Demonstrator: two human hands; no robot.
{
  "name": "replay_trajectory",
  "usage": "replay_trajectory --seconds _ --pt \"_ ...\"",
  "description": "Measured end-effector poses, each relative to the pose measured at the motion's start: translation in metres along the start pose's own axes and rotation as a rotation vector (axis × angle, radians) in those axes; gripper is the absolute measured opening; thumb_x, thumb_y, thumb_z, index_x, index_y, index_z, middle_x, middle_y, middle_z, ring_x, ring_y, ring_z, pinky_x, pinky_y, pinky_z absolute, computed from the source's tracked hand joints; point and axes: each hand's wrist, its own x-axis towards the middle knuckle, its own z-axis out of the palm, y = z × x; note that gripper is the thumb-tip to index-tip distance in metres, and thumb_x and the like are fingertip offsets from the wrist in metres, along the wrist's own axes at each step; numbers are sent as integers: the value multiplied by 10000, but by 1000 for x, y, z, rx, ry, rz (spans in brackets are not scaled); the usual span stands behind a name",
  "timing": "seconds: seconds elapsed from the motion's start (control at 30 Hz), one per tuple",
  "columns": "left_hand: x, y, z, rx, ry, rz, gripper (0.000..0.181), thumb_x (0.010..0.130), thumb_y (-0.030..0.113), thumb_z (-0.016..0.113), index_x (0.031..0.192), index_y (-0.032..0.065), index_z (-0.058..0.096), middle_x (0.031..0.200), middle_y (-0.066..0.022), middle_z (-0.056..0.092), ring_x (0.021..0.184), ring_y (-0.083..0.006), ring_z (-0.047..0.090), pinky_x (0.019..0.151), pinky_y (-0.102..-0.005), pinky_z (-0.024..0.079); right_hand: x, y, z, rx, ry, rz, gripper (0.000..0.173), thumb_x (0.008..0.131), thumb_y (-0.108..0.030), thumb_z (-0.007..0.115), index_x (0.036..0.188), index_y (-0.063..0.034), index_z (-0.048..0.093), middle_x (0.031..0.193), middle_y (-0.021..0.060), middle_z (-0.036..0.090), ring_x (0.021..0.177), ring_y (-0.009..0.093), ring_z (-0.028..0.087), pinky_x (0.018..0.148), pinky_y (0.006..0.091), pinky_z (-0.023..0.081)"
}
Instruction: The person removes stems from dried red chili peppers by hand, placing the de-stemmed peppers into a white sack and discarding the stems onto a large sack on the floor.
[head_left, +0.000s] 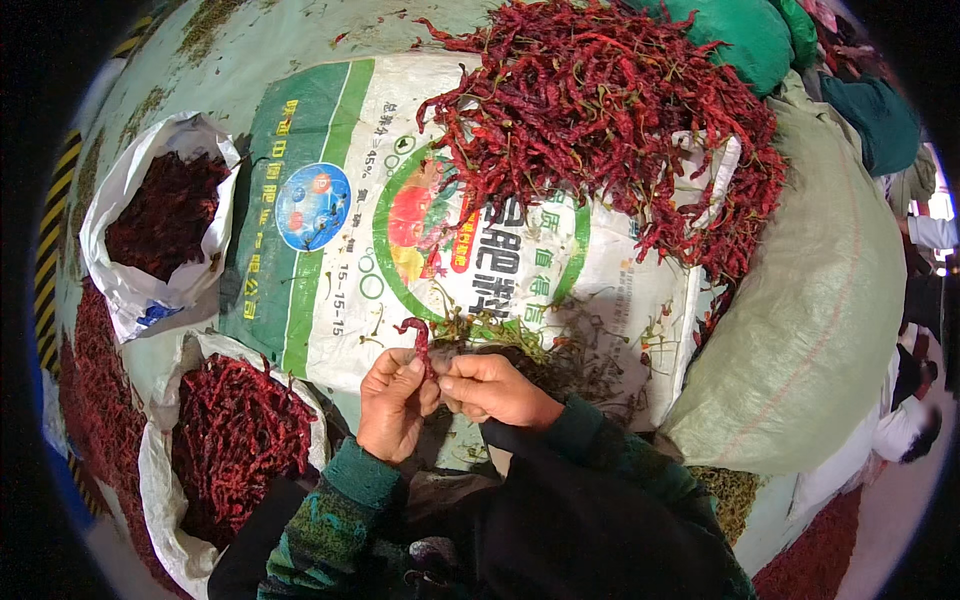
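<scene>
Between the thumb and fingers of my left hand (396, 401) is a dried red chili pepper (421, 346), its curled tip pointing up. My right hand (491, 390) meets it, thumb and finger pinched at the pepper's lower end; whether they grip a stem is hidden by the fingers. Both hands are above the near edge of a printed woven sack (345, 300) laid flat. A large heap of dried red chilies (600, 97) covers the sack's far right part. Loose stems (592, 360) lie on the sack just beyond my right hand.
Left stand a white bag (101, 247) of dark red chili pieces and, nearer, an open woven sack (157, 465) of red chilies. A full, pale green sack (810, 300) lies at the right, green bags (735, 37) behind it. Other people (911, 412) are at the far right.
</scene>
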Motion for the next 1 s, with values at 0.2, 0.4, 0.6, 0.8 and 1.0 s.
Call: replay_trajectory --seconds 0.2,0.4,0.6,0.8,1.0 --pt "-44 23 -20 -77 -165 -262 81 904 92 513 945 22 512 736 -73 504 489 -65 321 452 -209 279 -4 5 17 -465 -328 -200 162 856 -105 557 751 17 537 645 -48 474 623 38 402 551 236 358" --pt "-90 72 -52 68 -66 -377 69 873 66 524 942 54 525 654 -55 493 477 -64 353 439 -210 287 -18 -6 9 -572 -461 -204 152 827 -99 566 754 32 543 598 41 512 584 100 457 549 295 377" --pt "-165 167 -156 2202 77 -191 170 737 50 632 892 -10 594 818 -162 573 644 -308 562 554 -371 444 -74 -23 -64 -1498 -167 -251 118 771 -150 594 788 -33 596 812 141 576 730 303 563 640 385 458" --pt "-82 109 -91 1809 51 330 276 742 30 636 1006 -39 589 1051 -195 566 909 -338 582 762 -362 477 -89 -42 -120 -1719 697 -327 202 761 -164 595 937 -66 606 980 149 573 894 326 539 758 413 439" --pt "49 -18 -28 1827 -28 600 612 822 239 618 1299 -34 350 1320 -306 315 1211 -430 349 1012 -444 306 -35 -21 -136 -1907 909 -694 387 765 -212 613 1132 -108 541 1130 158 481 1013 346 457 849 484 353"
